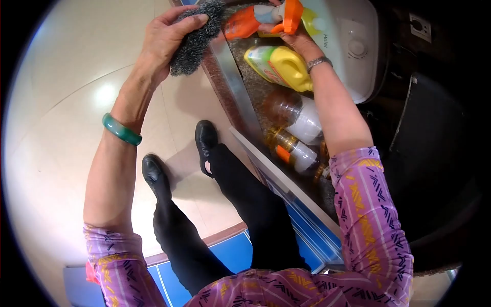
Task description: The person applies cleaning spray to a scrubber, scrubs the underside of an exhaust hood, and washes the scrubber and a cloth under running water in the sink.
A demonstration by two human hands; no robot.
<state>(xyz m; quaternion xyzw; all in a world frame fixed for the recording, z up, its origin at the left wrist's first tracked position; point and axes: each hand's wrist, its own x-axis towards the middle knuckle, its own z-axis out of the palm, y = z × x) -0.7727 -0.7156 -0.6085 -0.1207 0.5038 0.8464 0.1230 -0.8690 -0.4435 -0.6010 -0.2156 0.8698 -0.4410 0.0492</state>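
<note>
Head camera: I recorded both bare hands in view, reaching forward at the open edge of a low cabinet (253, 84). The left hand (159, 42) pinched a grey wire scourer (192, 53), thumb laid across the near face and the fingers mostly hidden behind it. I placed the scourer above the pale tiled floor (66, 71), near the metal strip (231, 71) at the cabinet edge. The right hand (303, 43) was curled about the orange trigger head of a spray bottle (241, 24); I could not tell how every finger closed, as some were hidden. The bottle lay tilted on its side in my view, its orange body pointing toward the scourer, with a visible space between the two. Just beside the right hand, a yellow jug (284, 67) with a green and white label lay on its side. Farther along, I noted clear plastic bottles (305, 123) and a white Haier appliance (340, 74) by the right forearm. A green bangle (121, 129) circled the left forearm; a metallic band (319, 63) circled the right wrist. Two black shoes (206, 135) stood on the tiles.
</note>
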